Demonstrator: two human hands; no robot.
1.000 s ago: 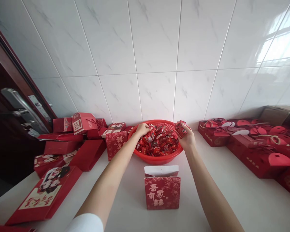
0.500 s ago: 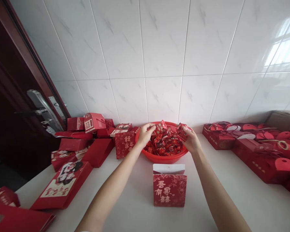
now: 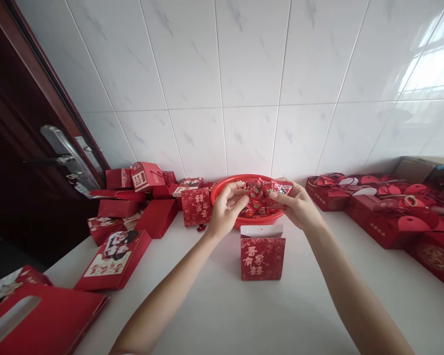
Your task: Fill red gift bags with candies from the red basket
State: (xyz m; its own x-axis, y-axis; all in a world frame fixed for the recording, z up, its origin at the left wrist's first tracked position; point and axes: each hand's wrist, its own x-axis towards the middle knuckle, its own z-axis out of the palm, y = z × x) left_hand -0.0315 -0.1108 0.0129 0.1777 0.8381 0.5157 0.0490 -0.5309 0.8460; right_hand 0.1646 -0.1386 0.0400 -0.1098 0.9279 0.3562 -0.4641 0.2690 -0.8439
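Across the far side goes a big tiled wall, shiny and pale with gray streaks. Below it is a smooth white surface. To the right sit many red boxes with strings and round flaps; to the left, more red card boxes lie in a messy pile. Between them, by the wall, is a round red basket with little holes, and shiny wrapped sweets lie in it. On the near side of the basket stands a small red box with its white flap up. It is upright, almost square, and its flat front runs left to right. It is nearer than both hands, midway between them; neither looks much closer to it. The left hand is over the basket, thumb and fingers close together, but I cannot tell if it holds a sweet. The right hand grips a crinkly red packet.
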